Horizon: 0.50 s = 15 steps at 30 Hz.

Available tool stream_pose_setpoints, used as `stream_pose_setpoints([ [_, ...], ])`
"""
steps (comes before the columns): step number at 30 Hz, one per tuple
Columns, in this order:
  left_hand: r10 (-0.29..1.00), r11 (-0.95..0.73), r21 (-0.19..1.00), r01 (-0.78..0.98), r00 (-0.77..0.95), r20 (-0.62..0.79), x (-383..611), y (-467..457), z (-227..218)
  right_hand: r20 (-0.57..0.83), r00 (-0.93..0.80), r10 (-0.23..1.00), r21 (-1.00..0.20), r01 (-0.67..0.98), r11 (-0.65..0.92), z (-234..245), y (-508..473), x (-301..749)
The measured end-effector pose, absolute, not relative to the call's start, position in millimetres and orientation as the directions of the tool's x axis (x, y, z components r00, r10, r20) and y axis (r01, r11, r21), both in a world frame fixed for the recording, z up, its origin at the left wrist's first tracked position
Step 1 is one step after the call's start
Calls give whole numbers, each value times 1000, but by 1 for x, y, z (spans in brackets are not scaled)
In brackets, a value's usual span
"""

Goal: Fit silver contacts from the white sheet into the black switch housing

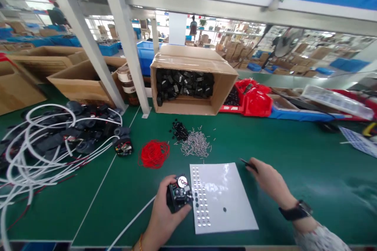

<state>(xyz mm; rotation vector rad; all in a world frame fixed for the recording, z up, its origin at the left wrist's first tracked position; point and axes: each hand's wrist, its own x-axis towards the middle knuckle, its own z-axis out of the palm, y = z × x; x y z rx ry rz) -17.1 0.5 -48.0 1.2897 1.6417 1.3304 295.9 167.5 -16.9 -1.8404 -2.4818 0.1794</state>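
Item: small black plug assembly (pixel 179 196), open-faced, with a white cable (pixel 132 221) trailing back from it. Judged light and rigid; exposed internals look delicate, so best held by the outer shell.
Location: in the left hand (pixel 163 213), just beside the left edge of the white sheet (pixel 226 200) of small round stickers.
Left hand: fingers wrapped around the housing, face up.
Right hand (pixel 269 182): low over the green worktop (pixel 309 172), right of the sheet, pinching thin black tweezers (pixel 248 164) pointing away.
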Motion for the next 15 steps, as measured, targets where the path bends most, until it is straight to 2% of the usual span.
stream_pose_setpoints([
  [4, 939, 24, 944, 329, -331, 91, -21, 3, -54, -64, -266, 962, -67, 963, 262, -19, 154, 311],
  [7, 936, 37, 932, 362, -339, 95, -22, 5, -59, -69, -271, 960, -74, 961, 266, -16, 153, 306],
  [15, 902, 79, 957, 280, -429, 51, -15, 5, -53, -85, -286, 954, -82, 957, 280, -18, 155, 290],
])
